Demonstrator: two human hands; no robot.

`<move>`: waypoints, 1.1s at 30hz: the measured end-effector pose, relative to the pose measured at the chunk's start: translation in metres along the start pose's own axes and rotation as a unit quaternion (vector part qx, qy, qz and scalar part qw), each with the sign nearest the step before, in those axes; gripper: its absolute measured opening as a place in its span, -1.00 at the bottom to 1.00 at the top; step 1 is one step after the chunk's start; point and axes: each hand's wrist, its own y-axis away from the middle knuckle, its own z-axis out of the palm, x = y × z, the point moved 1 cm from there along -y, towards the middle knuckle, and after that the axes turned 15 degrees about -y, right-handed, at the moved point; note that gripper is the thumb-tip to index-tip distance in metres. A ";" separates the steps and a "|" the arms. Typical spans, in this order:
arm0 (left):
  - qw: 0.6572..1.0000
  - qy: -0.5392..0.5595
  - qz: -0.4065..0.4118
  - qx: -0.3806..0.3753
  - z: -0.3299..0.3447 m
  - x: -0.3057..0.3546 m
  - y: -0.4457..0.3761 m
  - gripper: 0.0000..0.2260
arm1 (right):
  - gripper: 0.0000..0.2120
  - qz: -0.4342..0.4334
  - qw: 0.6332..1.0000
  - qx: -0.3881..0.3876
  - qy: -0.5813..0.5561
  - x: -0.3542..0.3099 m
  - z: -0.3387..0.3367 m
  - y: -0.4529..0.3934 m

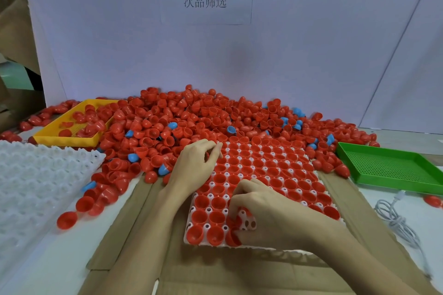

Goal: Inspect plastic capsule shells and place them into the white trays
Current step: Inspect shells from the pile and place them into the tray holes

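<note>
White tray (189, 234) centred on cardboard sheet (134, 234) on table (407, 220), directly in front, so both hands reach every pocket. Nearly all pockets filled with red shells, open side up, presumably for checking the insides at a glance. Right hand (268, 210) at near edge of tray, fingers curled round red shell (233, 238), seating it at 1 of the last unfilled pockets; exact pocket hidden under the fingers. Left hand (199, 165) at far left of tray, fingers bent, tips apparently pinching a small red piece, blurred; likely fetching from shell pile (191, 119) heaped just behind for short reach. Spare white tray (36, 179) waiting at left. Yellow basket (62, 139) and green basket (388, 167) flanking, possibly for rejects.
</note>
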 end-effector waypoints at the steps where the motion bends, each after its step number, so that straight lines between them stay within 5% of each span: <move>1: 1.000 0.000 0.000 0.001 0.000 -0.001 0.000 -0.70 | -0.70 -0.002 1.000 -0.002 -0.010 0.001 -0.004 0.000; 8: 0.993 -0.084 -0.056 0.056 -0.005 -0.018 -0.003 -0.86 | -0.84 -0.017 0.991 0.062 -0.115 0.033 -0.047 -0.002; 14: 0.968 -0.239 -0.072 0.002 -0.007 -0.045 -0.002 -0.66 | -0.83 0.001 0.949 0.190 -0.250 0.087 -0.067 -0.012; 21: 0.958 -0.267 -0.057 -0.090 0.004 -0.053 -0.008 -0.51 | -0.83 -0.019 0.906 0.293 -0.306 0.117 -0.062 -0.008; 33: 0.983 -0.154 -0.095 0.045 0.008 -0.058 -0.010 -0.79 | -0.80 -0.018 0.888 0.333 -0.318 0.128 -0.062 0.000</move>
